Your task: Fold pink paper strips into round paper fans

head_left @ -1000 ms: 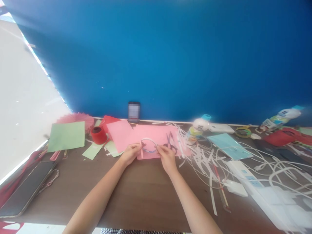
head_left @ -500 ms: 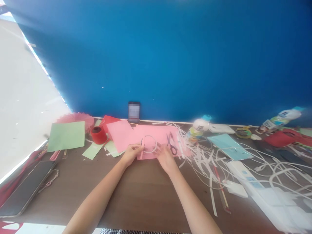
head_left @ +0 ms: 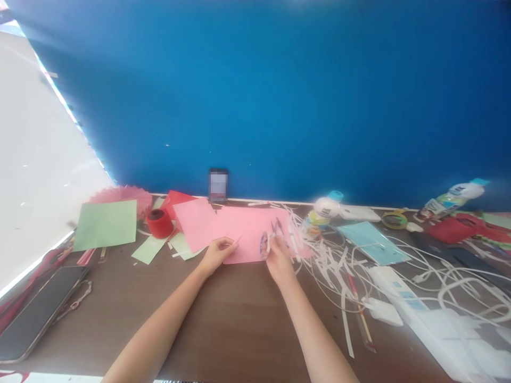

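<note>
My left hand [head_left: 217,253] rests on the brown table at the near edge of a pink paper sheet [head_left: 249,234]; its fingers are pinched on a thin pale strip that sticks up to the right. My right hand [head_left: 278,255] holds a small tape roll [head_left: 264,244] upright on edge, fingers closed round it. Small scissors [head_left: 276,227] lie on the pink sheet just beyond the right hand.
A tangle of white paper strips [head_left: 331,255] spreads to the right, beside a bottle [head_left: 325,210], a light blue sheet [head_left: 369,239] and white cables. Left: green paper [head_left: 106,223], a red spool [head_left: 158,222], a dark phone [head_left: 38,311]. A blue wall stands behind.
The tape roll, held flat between both hands before, is now turned on edge in my right hand. My left hand has let go of it and pinches a strip.
</note>
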A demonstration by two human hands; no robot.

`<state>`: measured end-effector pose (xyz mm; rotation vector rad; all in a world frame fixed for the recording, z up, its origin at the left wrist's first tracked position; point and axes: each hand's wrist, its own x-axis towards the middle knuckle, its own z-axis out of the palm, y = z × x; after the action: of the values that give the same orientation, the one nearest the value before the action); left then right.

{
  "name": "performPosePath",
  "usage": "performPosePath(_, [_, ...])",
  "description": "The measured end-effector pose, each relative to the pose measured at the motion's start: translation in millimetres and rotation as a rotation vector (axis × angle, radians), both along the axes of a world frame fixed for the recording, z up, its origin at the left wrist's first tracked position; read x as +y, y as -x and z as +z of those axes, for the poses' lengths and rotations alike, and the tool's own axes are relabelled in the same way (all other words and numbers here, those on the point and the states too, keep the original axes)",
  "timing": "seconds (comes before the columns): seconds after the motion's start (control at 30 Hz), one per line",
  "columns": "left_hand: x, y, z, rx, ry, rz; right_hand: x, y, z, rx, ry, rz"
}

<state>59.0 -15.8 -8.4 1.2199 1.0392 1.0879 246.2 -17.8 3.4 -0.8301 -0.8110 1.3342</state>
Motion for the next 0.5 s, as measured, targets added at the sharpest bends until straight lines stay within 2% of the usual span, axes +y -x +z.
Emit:
performPosePath(0.1, [-0.3, -0.4, 1.1, -0.028, -0.031, -0.037, -2.3, 2.7, 0.2, -0.017, -0.007, -0.056])
performPosePath(0.23, [-1.9, 0.8, 6.2, -0.03, -0.112, -0.052, -4.4, 3.8, 0.4, -0.145, -0.039, -0.112])
performPosePath(0.4, [-3.0, 2.4, 8.6, 0.038, -0.131, -0.049, -6.1, 5.4, -1.9, -0.258, -0.086, -0.093])
performPosePath(0.5, [-3.5, 0.3, 7.3, 0.089, -0.171, -0.031, -7.9, 10.3, -1.7, -0.329, -0.087, -0.151])
